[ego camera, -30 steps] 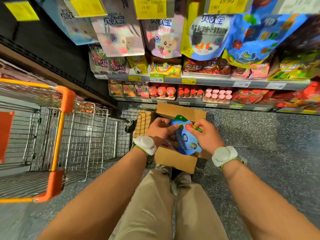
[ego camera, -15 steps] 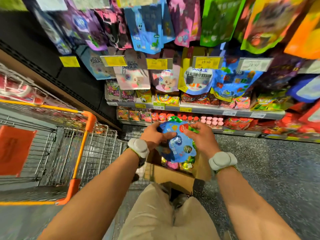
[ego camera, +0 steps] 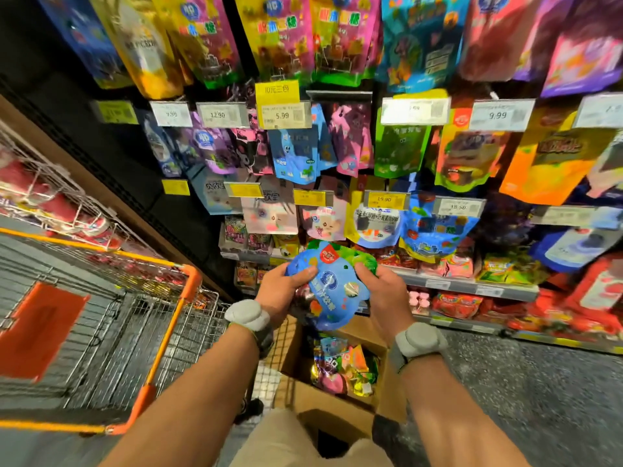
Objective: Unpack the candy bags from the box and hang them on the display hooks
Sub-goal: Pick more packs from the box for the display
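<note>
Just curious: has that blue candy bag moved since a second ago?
Yes. The blue candy bag, then down in the cardboard box, is now lifted clear above it.

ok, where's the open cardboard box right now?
Head view, lower centre: the open brown cardboard box sits on the floor between the person's forearms, right of the orange-handled wire cart, below the held blue candy bag.

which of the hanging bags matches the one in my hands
The blue bag under the 18.50 tag, right of the white-and-yellow one; it has the same blue with coloured shapes as the held bag.
</note>
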`<action>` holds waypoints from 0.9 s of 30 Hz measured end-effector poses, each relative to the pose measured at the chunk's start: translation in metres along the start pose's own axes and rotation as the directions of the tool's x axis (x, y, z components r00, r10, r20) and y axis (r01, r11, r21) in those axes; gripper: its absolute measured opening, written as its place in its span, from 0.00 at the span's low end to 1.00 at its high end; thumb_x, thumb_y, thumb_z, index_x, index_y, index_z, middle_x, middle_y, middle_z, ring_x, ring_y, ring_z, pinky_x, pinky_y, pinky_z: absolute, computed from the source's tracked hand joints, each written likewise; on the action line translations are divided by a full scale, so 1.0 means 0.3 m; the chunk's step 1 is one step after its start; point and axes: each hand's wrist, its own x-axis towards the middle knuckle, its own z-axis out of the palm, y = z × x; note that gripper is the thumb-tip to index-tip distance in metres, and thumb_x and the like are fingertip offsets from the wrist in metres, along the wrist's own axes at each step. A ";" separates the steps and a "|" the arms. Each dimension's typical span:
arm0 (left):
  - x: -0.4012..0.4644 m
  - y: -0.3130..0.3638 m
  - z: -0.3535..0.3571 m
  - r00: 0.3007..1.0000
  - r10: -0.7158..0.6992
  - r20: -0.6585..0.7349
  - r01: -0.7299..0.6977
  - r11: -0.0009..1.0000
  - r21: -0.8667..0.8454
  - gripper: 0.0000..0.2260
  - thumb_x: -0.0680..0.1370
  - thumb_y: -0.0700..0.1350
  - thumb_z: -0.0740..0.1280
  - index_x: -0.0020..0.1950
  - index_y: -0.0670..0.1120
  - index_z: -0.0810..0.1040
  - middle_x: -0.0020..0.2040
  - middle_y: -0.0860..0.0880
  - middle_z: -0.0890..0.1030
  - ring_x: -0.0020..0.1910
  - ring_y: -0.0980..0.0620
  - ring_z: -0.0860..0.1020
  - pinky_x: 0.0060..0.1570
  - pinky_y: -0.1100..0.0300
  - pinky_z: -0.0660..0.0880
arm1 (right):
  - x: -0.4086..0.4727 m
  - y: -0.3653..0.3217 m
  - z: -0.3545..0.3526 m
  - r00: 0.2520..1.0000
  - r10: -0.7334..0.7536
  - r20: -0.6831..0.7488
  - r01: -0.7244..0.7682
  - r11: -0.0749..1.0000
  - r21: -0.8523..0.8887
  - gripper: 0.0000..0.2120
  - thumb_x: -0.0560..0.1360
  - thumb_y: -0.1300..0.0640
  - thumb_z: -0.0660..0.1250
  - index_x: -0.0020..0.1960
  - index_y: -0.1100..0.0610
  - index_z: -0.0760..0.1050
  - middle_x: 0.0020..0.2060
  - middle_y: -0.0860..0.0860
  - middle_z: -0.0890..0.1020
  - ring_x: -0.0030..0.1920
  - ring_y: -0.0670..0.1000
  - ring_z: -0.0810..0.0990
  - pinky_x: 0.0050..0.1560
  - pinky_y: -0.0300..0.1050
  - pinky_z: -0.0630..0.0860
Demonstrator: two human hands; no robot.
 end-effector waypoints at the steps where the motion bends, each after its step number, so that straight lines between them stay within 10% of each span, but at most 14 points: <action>1: -0.004 0.009 -0.003 1.000 -0.008 0.002 0.008 1.000 -0.028 0.13 0.73 0.42 0.74 0.56 0.39 0.81 0.54 0.39 0.84 0.50 0.39 0.83 0.50 0.44 0.79 | 0.007 0.003 0.006 1.000 -0.015 0.007 0.015 1.000 0.004 0.12 0.80 0.55 0.67 0.43 0.62 0.81 0.41 0.63 0.84 0.42 0.64 0.82 0.43 0.60 0.80; 4: -0.006 0.056 -0.022 0.999 -0.031 -0.008 0.030 0.995 -0.098 0.18 0.71 0.44 0.76 0.58 0.37 0.81 0.55 0.36 0.83 0.53 0.35 0.81 0.54 0.36 0.77 | 0.032 -0.013 0.023 0.999 -0.030 -0.042 0.035 0.994 0.106 0.13 0.81 0.57 0.66 0.59 0.65 0.79 0.54 0.60 0.84 0.55 0.62 0.83 0.57 0.61 0.79; 8: 0.007 0.107 -0.103 0.997 -0.005 -0.072 -0.004 0.991 -0.135 0.23 0.67 0.49 0.79 0.57 0.40 0.82 0.57 0.36 0.82 0.54 0.34 0.81 0.57 0.35 0.75 | 0.075 -0.003 0.026 0.995 -0.016 -0.103 0.040 0.970 0.240 0.45 0.65 0.40 0.79 0.70 0.66 0.69 0.66 0.62 0.77 0.65 0.61 0.78 0.66 0.64 0.73; 12: 0.002 0.182 -0.183 0.991 0.052 -0.125 -0.076 0.977 -0.199 0.15 0.78 0.45 0.69 0.61 0.39 0.79 0.57 0.38 0.82 0.52 0.38 0.82 0.53 0.43 0.77 | 0.050 -0.100 0.077 0.978 0.013 -0.209 0.041 0.967 0.250 0.23 0.77 0.56 0.71 0.65 0.69 0.71 0.61 0.62 0.80 0.61 0.63 0.80 0.66 0.64 0.73; 15: 0.012 0.199 -0.203 0.974 0.111 -0.195 -0.154 0.963 -0.222 0.14 0.80 0.45 0.66 0.62 0.39 0.78 0.57 0.38 0.82 0.52 0.39 0.82 0.52 0.43 0.79 | 0.045 -0.128 0.100 0.979 -0.044 -0.197 0.097 0.958 0.269 0.40 0.68 0.48 0.78 0.70 0.68 0.68 0.64 0.60 0.78 0.64 0.58 0.78 0.71 0.61 0.68; 19: 0.010 0.244 -0.211 0.939 0.210 -0.272 -0.269 0.942 -0.199 0.09 0.79 0.47 0.68 0.53 0.42 0.80 0.51 0.40 0.83 0.48 0.41 0.81 0.54 0.45 0.76 | 0.031 -0.175 0.202 0.951 -0.116 -0.286 0.161 0.977 0.139 0.30 0.79 0.58 0.69 0.73 0.73 0.61 0.69 0.63 0.70 0.71 0.60 0.68 0.72 0.56 0.62; 21: 0.009 0.269 -0.191 0.931 0.253 -0.264 -0.308 0.931 -0.194 0.11 0.79 0.47 0.68 0.55 0.41 0.79 0.51 0.40 0.83 0.49 0.41 0.81 0.54 0.43 0.77 | 0.044 -0.183 0.261 0.922 -0.224 -0.315 0.235 0.972 -0.005 0.15 0.79 0.58 0.69 0.55 0.71 0.77 0.52 0.62 0.83 0.52 0.55 0.81 0.54 0.61 0.73; 23: 0.006 0.295 -0.164 0.925 0.295 -0.239 -0.345 0.915 -0.207 0.18 0.77 0.50 0.71 0.56 0.37 0.77 0.50 0.38 0.82 0.49 0.41 0.79 0.52 0.38 0.77 | 0.058 -0.194 0.328 0.901 -0.338 -0.272 0.304 0.939 -0.158 0.20 0.78 0.55 0.69 0.32 0.54 0.64 0.26 0.49 0.66 0.28 0.48 0.63 0.34 0.48 0.61; 27: -0.018 0.346 -0.110 0.941 0.312 -0.130 -0.336 0.900 -0.277 0.14 0.78 0.49 0.69 0.51 0.37 0.76 0.40 0.40 0.76 0.38 0.45 0.75 0.35 0.49 0.80 | 0.061 -0.206 0.425 0.865 -0.500 -0.045 0.421 0.771 -0.477 0.23 0.81 0.51 0.65 0.32 0.54 0.59 0.26 0.49 0.60 0.30 0.48 0.57 0.32 0.47 0.55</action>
